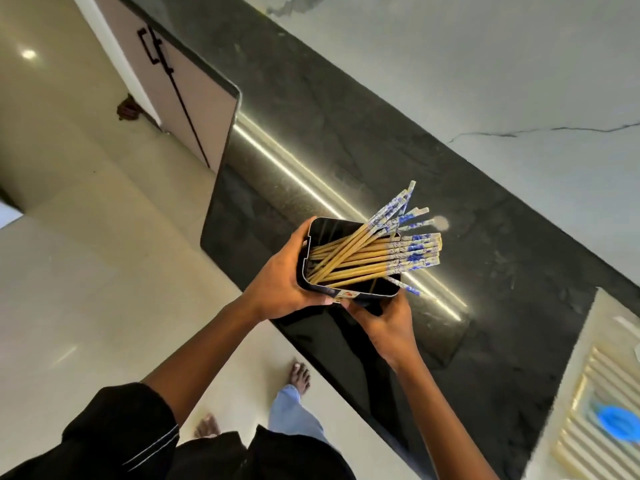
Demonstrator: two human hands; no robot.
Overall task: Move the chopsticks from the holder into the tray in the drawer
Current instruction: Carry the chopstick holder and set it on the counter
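A black rectangular holder [320,228] is held above the edge of the dark stone counter [346,140]. Several bamboo chopsticks [360,252] with blue-and-white patterned tops lean out of it toward the right. My left hand [282,280] grips the holder's left side, fingers curled round its wall. My right hand [384,318] holds it from below at the near right corner. No drawer or tray for the chopsticks shows in this view.
A ribbed cream drain board [595,403] with a blue object [616,419] lies at the counter's right end. A white cabinet [180,88] with black handles stands at upper left. Pale floor tiles [86,271] and my bare feet are below.
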